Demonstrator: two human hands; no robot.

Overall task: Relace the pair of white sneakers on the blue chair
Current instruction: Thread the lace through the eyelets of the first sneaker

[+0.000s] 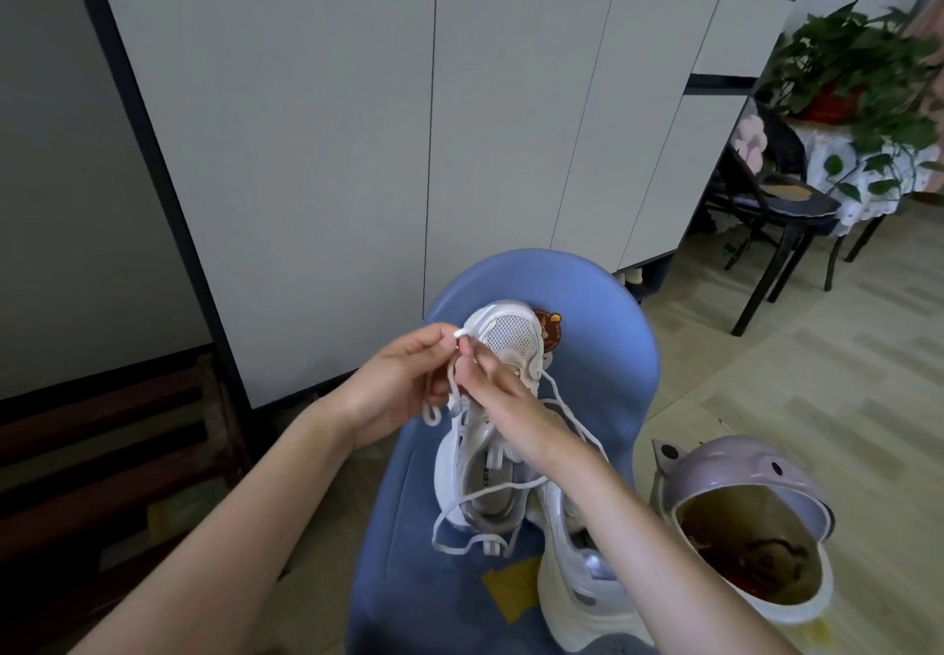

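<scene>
Head view, my left hand (393, 389): my thumb and first finger pinch the end of the white lace (516, 486) just over the toe of the sneaker; the other fingers are curled loosely below.
Head view, my right hand (511, 409): it lies across the top of the first sneaker (505, 343), the fingers curled around the lace near the eyelets; exactly how they close on it I cannot tell, because the back of the hand covers them.
Lace: one part goes up between my two hands, the rest hangs loose in loops over the open shoe and down to the seat.
First sneaker: it stands on the blue chair (603, 358), the toe pointing to the chair back, the opening toward me.
Second sneaker (577, 583): also on the chair, just beside the first one, nearer to me and to the right, partly under my right forearm.
Beside the chair, on the right: a small purple bin (740, 475) with open lid, on the floor.
Behind the chair: a tall white cabinet (357, 118).
Far right: a green plant (858, 56) on a surface with a flowered cloth, and a dark chair (776, 194) before it.
</scene>
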